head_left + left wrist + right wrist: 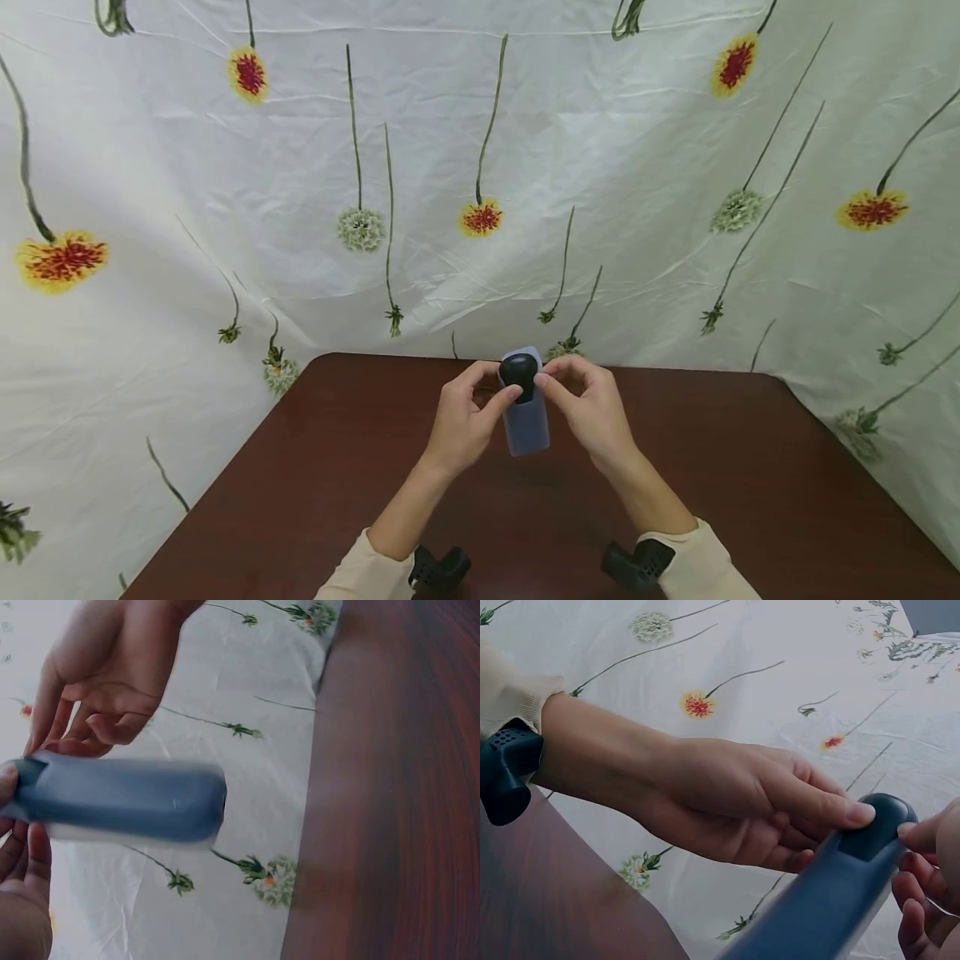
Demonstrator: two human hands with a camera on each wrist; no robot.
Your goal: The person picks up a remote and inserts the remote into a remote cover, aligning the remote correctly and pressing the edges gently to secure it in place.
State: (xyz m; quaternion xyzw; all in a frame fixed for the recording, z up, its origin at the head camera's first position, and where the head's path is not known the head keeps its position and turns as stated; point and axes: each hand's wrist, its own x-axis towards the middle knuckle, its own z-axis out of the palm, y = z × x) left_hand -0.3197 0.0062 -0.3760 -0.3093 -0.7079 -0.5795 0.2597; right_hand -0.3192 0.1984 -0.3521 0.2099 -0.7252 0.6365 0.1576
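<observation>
Both hands hold a long blue-grey case (528, 429) with a glossy black rounded piece (519, 373) at its upper end, above the far part of the table. My left hand (463, 421) pinches it from the left, its thumb on the black piece. From the right, my right hand (592, 407) grips the same end, thumb at the black piece's edge. In the right wrist view both thumbs lie on the black piece (889, 819). The left wrist view shows the case's body (127, 796), slightly blurred, with a paler layer along one side. What the case is I cannot tell.
A dark brown wooden table (360, 500) spreads below the hands. Behind it and at its sides hangs a white cloth (645, 167) printed with flowers. Black wrist devices (438, 571) sit at both cream sleeves.
</observation>
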